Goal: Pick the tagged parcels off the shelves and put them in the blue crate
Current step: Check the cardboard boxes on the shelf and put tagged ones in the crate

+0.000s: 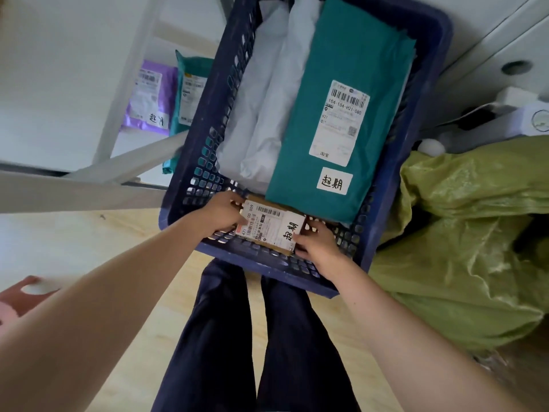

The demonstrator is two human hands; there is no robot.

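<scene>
The blue crate (205, 120) stands on the floor in front of my legs. Inside it lie a teal mailer bag (341, 63) with a shipping label and a white handwritten tag, and a white bag (267, 114) beside it. At the crate's near end both my hands hold a small brown cardboard box (271, 226) with a label and a handwritten tag. My left hand (221, 215) grips its left end, and my right hand (318, 242) grips its right end. On the shelf to the left stand a purple parcel (150, 98) with a tag and a teal parcel (190, 93).
A grey metal shelf frame (133, 162) crosses at the left of the crate. A large green sack (463, 233) bulges against the crate's right side. White cabinets (505, 55) are at the upper right. A reddish object (23, 292) lies on the wooden floor at the lower left.
</scene>
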